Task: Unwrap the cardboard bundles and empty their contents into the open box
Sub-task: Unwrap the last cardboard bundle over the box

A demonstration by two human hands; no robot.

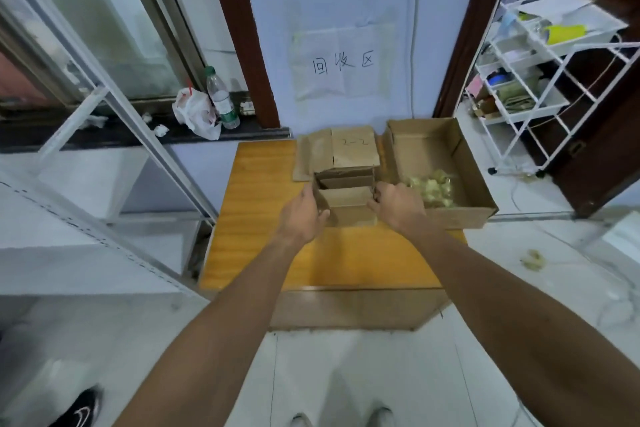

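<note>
A brown cardboard bundle [348,204] stands at the middle of a small orange table [263,246]. My left hand [303,215] grips its left side and my right hand [398,206] grips its right side. Behind it lies another folded cardboard piece [353,149] marked "2-2", on a flattened sheet. To the right sits the open cardboard box [429,146], with a pile of pale yellow pieces [431,189] in its near part.
A white wire rack [554,80] with clutter stands at the right. A window ledge at the left holds a plastic bottle [221,99] and a crumpled bag [194,114]. A yellowish scrap [533,258] lies on the floor. White shelving [86,253] stands left.
</note>
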